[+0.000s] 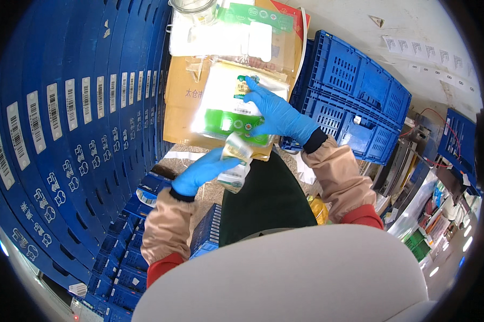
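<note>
My left hand (200,173), in a blue glove, is closed on a curled strip of printed labels (235,173), white with yellow and green. It holds the strip just off the near edge of a stack of flat clear-and-green plastic bags (212,110). Also blue-gloved, my right hand (280,115) lies on the top bag with its fingers spread. Its index fingertip touches a yellow, green and white label (242,92) on that bag. The bags rest on a brown cardboard box (178,115).
Tall stacked blue crates (64,161) wall off the left side. Blue folding crates (355,102) stand at the right beside the box. At the box's far end are a glass jar (194,5) and a green-printed sheet (263,19). More blue crates (126,279) sit low at left.
</note>
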Demonstrator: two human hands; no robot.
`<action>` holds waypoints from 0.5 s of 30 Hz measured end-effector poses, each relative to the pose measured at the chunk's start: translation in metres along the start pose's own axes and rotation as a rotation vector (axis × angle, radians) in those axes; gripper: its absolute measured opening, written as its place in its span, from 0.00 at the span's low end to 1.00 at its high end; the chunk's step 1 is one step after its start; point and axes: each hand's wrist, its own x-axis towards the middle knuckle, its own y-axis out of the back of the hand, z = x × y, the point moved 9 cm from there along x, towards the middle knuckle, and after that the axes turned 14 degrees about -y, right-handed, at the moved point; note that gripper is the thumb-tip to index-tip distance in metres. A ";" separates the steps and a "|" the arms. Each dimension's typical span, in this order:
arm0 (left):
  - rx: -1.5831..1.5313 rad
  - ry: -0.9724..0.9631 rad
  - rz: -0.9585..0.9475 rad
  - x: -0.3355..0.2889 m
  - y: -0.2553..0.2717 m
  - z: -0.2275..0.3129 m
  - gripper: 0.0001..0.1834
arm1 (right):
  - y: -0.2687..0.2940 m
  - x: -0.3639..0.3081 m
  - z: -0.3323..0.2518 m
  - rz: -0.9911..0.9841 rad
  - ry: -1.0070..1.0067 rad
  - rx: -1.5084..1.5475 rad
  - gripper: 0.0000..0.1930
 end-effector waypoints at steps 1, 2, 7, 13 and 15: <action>0.104 -0.084 0.068 -0.011 0.007 0.002 0.22 | -0.002 -0.001 -0.001 -0.016 0.045 -0.068 0.23; 0.209 -0.168 0.135 -0.019 0.013 0.006 0.21 | -0.005 -0.004 -0.002 -0.031 0.090 -0.135 0.23; -0.018 -0.420 0.471 -0.029 0.034 0.006 0.20 | -0.018 -0.005 0.024 -0.149 -0.095 0.158 0.09; 0.001 -0.535 0.488 0.027 0.035 0.033 0.19 | 0.101 -0.010 0.063 0.753 -0.272 0.639 0.05; -0.046 -0.453 0.586 0.057 0.048 0.034 0.13 | 0.138 -0.026 0.051 1.014 -0.135 0.758 0.05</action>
